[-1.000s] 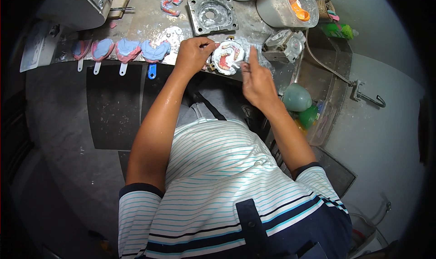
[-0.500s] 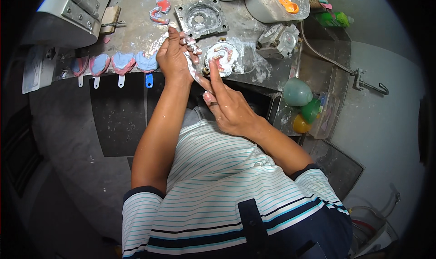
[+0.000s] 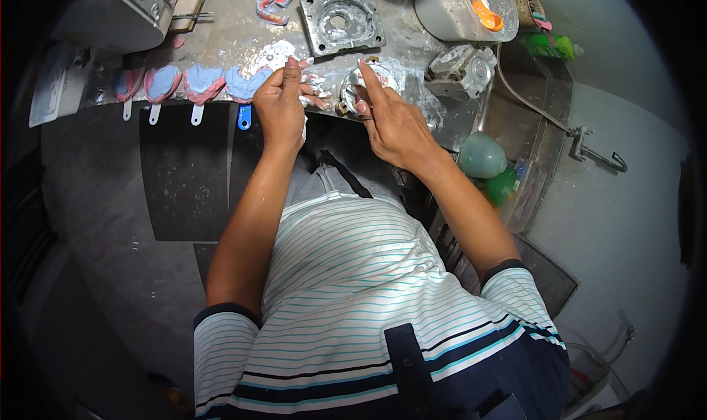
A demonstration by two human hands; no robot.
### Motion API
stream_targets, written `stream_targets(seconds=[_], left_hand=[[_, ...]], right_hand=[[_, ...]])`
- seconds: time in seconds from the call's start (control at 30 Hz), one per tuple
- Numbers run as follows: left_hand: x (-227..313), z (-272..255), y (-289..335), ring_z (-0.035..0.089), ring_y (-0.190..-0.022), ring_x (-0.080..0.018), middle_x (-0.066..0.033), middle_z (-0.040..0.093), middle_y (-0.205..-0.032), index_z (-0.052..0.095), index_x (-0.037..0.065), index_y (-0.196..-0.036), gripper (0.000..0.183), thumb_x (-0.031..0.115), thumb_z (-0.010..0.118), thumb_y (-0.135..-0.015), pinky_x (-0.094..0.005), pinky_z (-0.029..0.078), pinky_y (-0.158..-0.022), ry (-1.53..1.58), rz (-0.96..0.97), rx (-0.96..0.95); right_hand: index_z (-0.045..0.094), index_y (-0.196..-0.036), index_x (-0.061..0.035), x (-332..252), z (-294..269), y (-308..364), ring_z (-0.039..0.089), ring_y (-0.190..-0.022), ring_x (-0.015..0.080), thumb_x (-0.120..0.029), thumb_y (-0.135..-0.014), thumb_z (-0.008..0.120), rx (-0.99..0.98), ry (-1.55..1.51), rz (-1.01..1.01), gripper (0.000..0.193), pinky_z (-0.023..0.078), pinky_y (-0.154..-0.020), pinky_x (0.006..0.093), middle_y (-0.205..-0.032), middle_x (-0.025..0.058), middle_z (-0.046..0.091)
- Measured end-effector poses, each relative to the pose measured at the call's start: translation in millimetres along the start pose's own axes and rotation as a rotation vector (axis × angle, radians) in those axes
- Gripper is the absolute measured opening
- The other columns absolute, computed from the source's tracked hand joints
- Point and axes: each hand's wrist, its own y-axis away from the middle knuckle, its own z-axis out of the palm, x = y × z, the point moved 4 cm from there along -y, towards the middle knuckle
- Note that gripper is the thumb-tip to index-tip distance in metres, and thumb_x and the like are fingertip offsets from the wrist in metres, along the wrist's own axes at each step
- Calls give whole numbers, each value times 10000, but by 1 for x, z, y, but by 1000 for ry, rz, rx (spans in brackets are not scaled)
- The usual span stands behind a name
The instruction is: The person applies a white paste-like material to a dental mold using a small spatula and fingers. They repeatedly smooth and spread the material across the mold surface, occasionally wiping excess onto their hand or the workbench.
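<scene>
Reaching over the round mould [image 3: 387,80] at the worktop [image 3: 234,19] edge, the right hand [image 3: 401,131] extends its index finger, grip unclear, while the plaster-smeared left hand [image 3: 282,112] stands nearby, grip spread.

I have one piece to report, a round grey metal flask [image 3: 350,89] packed with white plaster [image 3: 386,74], lying flat with its filled face up. My landmark is the square grey metal block with a round hollow [image 3: 359,24]; the flask sits near it, on the wearer's side and slightly right. I make out a little red material [image 3: 381,79] in the plaster. A brass-coloured lug [image 3: 342,108] juts from the rim farthest from the block. The flask's lower right is hidden from me.
</scene>
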Motion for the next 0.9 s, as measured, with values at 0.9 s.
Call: stream_targets(seconds=[0.9], left_hand=[[-7,-2,18,599,-499,-143,-65,592,-632,681,-72,-975,472,392,597,-1001,-275,508,-481,98,102,223]], right_hand=[[328,-1487,-17,14,-20,-21,611,-786,324,-87,-884,601,-237,145,-361,666,516,-613,454,-823,159,656]])
